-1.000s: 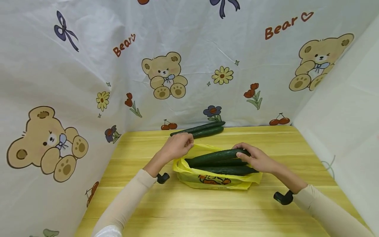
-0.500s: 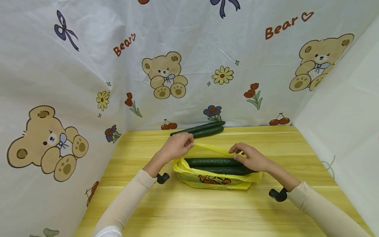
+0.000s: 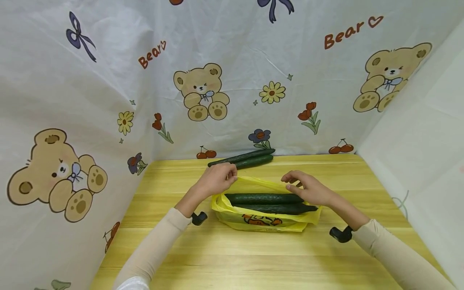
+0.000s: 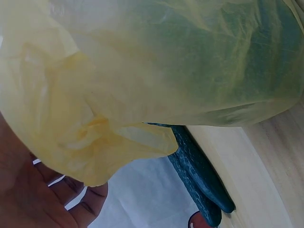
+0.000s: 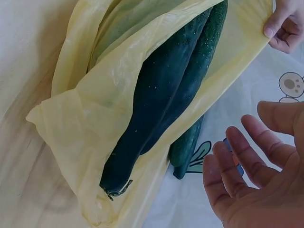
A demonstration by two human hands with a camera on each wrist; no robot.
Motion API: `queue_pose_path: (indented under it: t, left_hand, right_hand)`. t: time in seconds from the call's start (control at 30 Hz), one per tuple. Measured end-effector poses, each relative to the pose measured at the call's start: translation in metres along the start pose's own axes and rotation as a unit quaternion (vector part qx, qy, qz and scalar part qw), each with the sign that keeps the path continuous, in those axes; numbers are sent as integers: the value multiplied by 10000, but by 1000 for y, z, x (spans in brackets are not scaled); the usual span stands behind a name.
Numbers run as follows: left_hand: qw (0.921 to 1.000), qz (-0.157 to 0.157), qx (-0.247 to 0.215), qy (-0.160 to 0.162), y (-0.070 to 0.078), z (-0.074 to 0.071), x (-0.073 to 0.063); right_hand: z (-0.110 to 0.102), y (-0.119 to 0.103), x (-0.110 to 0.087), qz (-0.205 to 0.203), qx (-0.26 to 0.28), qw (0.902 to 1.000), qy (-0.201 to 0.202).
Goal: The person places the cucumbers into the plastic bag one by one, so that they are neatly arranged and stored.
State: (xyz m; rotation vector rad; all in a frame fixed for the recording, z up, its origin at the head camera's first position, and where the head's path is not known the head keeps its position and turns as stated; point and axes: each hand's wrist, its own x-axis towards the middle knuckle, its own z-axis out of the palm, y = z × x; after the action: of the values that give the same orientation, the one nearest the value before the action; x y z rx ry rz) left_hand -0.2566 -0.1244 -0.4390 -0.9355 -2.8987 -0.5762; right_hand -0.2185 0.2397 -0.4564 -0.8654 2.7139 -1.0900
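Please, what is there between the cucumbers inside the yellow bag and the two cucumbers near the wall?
In the head view, the raised back side of the yellow bag, pinched by the left hand, then a strip of bare table.

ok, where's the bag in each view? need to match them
Head: bag just below and right of centre.
Left wrist: bag across the top, drooping toward lower left.
Right wrist: bag from lower left to upper right.
Shared landmark: the two cucumbers outside the bag.
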Motion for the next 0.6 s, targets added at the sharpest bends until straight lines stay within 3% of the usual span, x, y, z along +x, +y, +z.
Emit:
queue_pose_path:
  t: [0.3,0.4,0.5,0.6]
  left_hand:
    - [9978,-125,-503,-404,-10,3,12]
    - [9921,-310,-737,-963,-12,2,17]
    - [9791,-423,-951,-1748,-11,0,19]
    - [9671,-387,-1065,-2280,-10,0,21]
  right_hand:
    - [-7,4,1,87,53,9999,80]
    - [-8,7,2,158,68,9998,88]
    - [-9,9,1,239,76,9996,92]
    - [-11,9,1,272,79,9996,94]
